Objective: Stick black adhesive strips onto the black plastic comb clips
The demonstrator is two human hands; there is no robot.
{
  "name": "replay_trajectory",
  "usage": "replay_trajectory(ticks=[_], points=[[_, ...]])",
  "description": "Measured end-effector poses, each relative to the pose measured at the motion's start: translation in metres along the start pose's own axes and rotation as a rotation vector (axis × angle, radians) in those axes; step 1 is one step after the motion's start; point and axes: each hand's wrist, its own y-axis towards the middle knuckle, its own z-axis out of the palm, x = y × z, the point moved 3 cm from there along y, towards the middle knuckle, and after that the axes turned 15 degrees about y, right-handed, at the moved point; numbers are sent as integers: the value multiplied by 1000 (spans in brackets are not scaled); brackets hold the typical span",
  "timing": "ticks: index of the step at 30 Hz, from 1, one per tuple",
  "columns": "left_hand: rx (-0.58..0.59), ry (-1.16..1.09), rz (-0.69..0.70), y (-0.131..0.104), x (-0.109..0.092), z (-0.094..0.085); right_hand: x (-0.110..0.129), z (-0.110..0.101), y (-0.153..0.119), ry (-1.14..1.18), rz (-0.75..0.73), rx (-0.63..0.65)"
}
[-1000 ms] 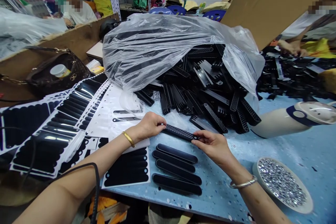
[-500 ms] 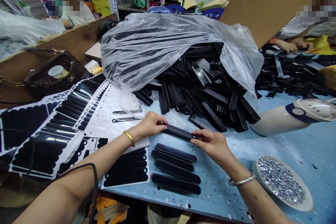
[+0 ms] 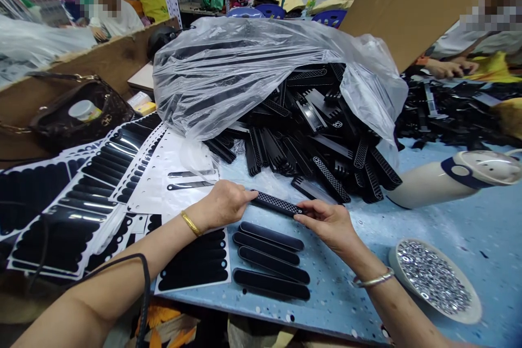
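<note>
A long black plastic piece with a lattice-patterned face (image 3: 276,203) is held slightly above the blue table, tilted down to the right. My left hand (image 3: 226,205) is closed at its left end, the thumb on the tip and the other fingers curled out of sight. At the right end, by a small round spot, my right hand (image 3: 331,224) pinches it between thumb and fingers. Below lie several smooth black strips (image 3: 271,285) in a loose stack. A white sheet of black stickers (image 3: 193,263) lies under my left forearm.
Behind my hands, a clear plastic bag (image 3: 228,65) spills many similar black pieces (image 3: 330,176). A bowl of shiny metal rings (image 3: 475,310) and a cream bottle (image 3: 428,182) stand to the right. Sticker sheets (image 3: 53,239) and a handbag (image 3: 49,125) are on the left. Co-workers sit beyond.
My left hand has turned over at the piece's left end: its fingers, which pinched the end from above, are now curled, with the thumb on the tip. My right hand keeps its pinch.
</note>
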Motion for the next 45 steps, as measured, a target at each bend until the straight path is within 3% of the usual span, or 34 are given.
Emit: replay_trajectory(ticks=[5,11,14,19,26,33,36,40,42,45], points=[[42,81,23,-6,2,2,0,-1,1,-33,-8,18],[113,-306,-159,-3,8,6,6,1,4,-70,-4,30],[175,-426,-233,0,10,-1,10,5,2,-66,14,87],[232,-441,-213,-8,2,-20,12,13,-10,54,93,174],[204,-395,-247,-21,-15,-32,15,17,-21,101,96,156],[30,-407,-461,-57,-27,-39,-2,3,-57,-117,7,-46],[-8,-438,-421,-73,-42,-29,-5,9,-79,-228,-80,-99],[-100,-406,-378,-74,-59,-15,-5,27,-92,-348,-206,-163],[-135,-388,-370,-73,-62,-14,-3,31,-91,-388,-246,-192],[-176,-354,-369,-83,-58,-24,6,19,-92,-428,-287,-239]])
